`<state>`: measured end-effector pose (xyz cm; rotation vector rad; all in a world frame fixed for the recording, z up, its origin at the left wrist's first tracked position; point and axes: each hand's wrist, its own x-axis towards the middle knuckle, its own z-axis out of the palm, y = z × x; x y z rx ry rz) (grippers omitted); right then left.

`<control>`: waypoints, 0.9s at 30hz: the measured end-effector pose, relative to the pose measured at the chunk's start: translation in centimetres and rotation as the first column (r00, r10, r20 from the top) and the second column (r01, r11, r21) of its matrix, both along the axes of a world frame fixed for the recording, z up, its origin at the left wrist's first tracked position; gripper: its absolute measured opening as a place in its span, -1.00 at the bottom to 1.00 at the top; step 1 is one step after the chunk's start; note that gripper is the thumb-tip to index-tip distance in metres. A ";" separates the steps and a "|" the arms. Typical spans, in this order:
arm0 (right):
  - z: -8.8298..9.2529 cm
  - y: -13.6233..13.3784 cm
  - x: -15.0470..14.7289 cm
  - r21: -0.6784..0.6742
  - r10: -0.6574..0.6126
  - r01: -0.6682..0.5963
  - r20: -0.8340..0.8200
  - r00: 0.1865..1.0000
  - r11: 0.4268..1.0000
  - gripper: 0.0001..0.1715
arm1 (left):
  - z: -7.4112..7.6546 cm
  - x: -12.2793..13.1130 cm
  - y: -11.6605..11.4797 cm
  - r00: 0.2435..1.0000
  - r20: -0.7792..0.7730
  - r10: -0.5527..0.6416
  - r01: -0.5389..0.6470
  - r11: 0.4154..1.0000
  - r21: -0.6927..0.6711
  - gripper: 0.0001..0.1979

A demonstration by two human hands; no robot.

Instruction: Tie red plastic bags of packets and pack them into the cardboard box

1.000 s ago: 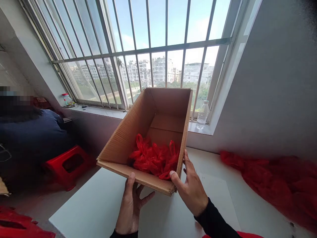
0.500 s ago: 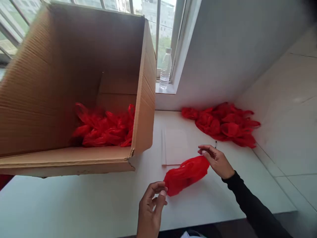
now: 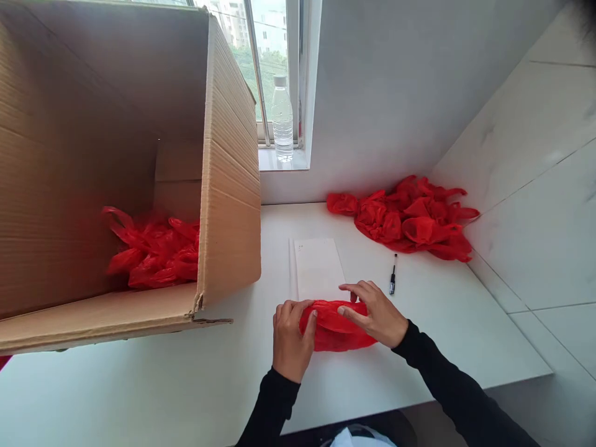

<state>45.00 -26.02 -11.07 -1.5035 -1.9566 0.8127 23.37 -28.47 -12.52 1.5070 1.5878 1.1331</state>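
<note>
A red plastic bag point(image 3: 334, 329) lies bunched on the white table point(image 3: 162, 385) in front of me. My left hand point(image 3: 289, 340) grips its left end with curled fingers. My right hand point(image 3: 375, 312) presses down on its right end, fingers over the plastic. A large cardboard box point(image 3: 223, 186) lies on its side to the left, its open mouth facing me. Several crumpled red bags point(image 3: 151, 248) sit inside it.
A heap of red plastic bags point(image 3: 410, 217) lies at the back right against the wall. A white sheet point(image 3: 316, 267) and a black marker point(image 3: 393, 280) lie just beyond my hands. A water bottle point(image 3: 282, 118) stands on the window sill.
A second ago both hands held the box's front edge. Since then they took up a red bag, stretched it out, and now squeeze it together on the table. The view swung right.
</note>
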 end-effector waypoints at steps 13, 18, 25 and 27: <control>0.8 -2.9 4.4 -0.127 -0.203 0.173 -0.282 0.938 0.977 -0.78 | 4.4 -0.7 -1.9 0.988 0.085 0.126 -0.122 0.992 -0.042 -0.32; 3.5 -4.4 4.1 0.084 -0.253 0.300 -0.356 0.900 0.950 -0.92 | 7.2 -0.1 -1.4 0.997 0.022 0.077 -0.078 0.996 0.052 -0.89; 8.2 -7.9 2.8 0.525 0.052 0.021 -0.123 0.991 0.851 -0.67 | 8.9 -0.2 -4.1 0.980 0.150 0.134 -0.117 0.986 -0.116 -0.89; 8.2 -7.0 1.4 0.510 0.258 -0.273 0.102 0.961 0.816 -0.64 | 8.8 0.0 -4.5 0.970 0.201 0.134 -0.103 0.982 -0.161 -0.86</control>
